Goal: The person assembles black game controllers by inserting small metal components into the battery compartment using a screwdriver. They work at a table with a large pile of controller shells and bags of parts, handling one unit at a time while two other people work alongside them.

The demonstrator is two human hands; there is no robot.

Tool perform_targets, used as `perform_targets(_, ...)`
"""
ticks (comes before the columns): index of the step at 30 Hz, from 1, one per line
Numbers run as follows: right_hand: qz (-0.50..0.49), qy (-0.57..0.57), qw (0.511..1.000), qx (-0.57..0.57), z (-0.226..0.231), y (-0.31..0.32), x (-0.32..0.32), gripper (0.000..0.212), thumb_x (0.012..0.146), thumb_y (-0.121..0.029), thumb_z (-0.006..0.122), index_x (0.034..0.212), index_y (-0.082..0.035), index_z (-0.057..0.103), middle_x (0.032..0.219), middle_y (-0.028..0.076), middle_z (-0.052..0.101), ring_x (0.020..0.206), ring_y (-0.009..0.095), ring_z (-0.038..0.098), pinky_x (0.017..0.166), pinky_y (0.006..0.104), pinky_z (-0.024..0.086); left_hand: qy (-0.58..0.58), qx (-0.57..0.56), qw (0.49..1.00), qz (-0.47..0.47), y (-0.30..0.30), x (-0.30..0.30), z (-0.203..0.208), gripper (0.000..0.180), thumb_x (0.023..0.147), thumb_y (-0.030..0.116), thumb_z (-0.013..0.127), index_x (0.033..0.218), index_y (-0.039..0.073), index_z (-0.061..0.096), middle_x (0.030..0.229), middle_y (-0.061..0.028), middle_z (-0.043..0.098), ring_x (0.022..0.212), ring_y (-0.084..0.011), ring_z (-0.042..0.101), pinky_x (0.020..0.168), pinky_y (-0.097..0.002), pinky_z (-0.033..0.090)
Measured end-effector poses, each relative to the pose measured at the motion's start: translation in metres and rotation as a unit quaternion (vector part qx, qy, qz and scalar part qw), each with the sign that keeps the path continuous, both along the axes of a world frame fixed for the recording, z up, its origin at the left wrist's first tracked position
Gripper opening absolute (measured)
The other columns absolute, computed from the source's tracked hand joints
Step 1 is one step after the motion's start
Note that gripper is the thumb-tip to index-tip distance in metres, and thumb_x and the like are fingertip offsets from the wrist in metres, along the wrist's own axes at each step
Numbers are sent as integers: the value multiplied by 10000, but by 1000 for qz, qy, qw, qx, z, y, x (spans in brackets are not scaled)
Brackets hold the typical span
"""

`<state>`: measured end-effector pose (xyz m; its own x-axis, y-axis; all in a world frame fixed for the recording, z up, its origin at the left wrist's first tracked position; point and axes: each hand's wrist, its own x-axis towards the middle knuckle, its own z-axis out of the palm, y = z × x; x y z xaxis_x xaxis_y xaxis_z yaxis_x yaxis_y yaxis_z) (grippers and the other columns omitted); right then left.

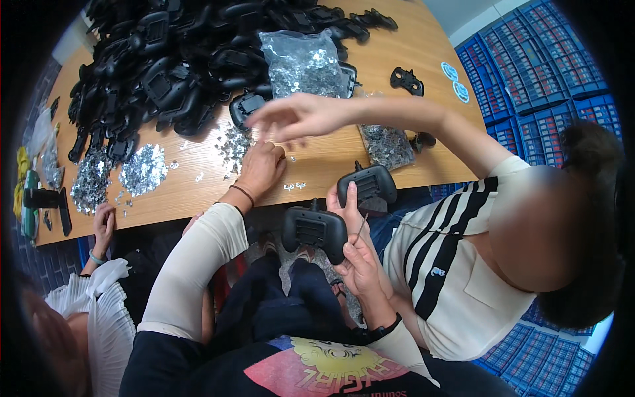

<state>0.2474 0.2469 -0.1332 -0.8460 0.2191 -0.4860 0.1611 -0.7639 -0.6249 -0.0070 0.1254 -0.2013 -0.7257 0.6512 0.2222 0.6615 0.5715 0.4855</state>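
My left hand point(263, 167) rests on the table at the edge of a small heap of shiny metal pieces point(233, 151). Its fingers are curled together; whatever they pinch is hidden. Over my lap, my right hand point(360, 266) grips a black game controller point(313, 229) by its right handle, the back side with its open recess facing up. A thin dark stick point(362, 227) shows by my right fingers; whose it is I cannot tell. Just beyond, a co-worker's hand point(345, 204) holds another black controller point(368, 184), and that person's other arm point(397, 112) stretches across above my left hand.
Black controllers point(159, 86) are piled at the back left. A clear bag of metal pieces point(303, 63) lies against them, a second bag point(387, 145) nearer right. More metal heaps point(144, 170) lie left, near another person's hand point(104, 221). Blue crates point(542, 53) stand at right.
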Motion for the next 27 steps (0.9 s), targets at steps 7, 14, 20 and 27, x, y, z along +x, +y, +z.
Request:
perform_targets(7, 7, 16, 1000, 5, 7, 4, -4, 24, 894, -128, 513, 912, -121, 498, 792, -52, 526, 606, 16, 447, 486, 169, 332, -91, -44, 995, -22, 0, -16, 6, 152, 796, 181, 556, 805, 58, 644, 799, -144, 622, 804, -294, 586, 761, -385, 441)
perform_targets(14, 10, 38, 999, 8, 6, 2, -5, 41, 890, -135, 516, 925, -119, 503, 842, -42, 542, 634, 0, 454, 479, 156, 336, -89, -17, 996, -8, 0, -24, 1, 150, 809, 177, 546, 822, 41, 608, 873, -158, 602, 809, -292, 599, 731, -409, 450)
perform_targets(20, 50, 111, 992, 21, 37, -3, -32, 711, 855, -178, 549, 1399, -85, 102, 1440, -1, 170, 687, -3, 449, 434, 126, 321, -39, -43, 998, -2, 0, -26, -2, 129, 803, 152, 536, 800, 46, 610, 811, -137, 618, 761, -291, 608, 720, -410, 450)
perform_targets(27, 1, 42, 998, -41, -7, 0, 0, 417, 862, -211, 556, 1228, -63, 419, 1114, 52, 532, 704, 34, 497, 431, 138, 321, -25, -13, 999, 45, -10, -13, 23, 150, 814, 160, 537, 874, 57, 628, 844, -142, 624, 821, -294, 599, 755, -390, 447)
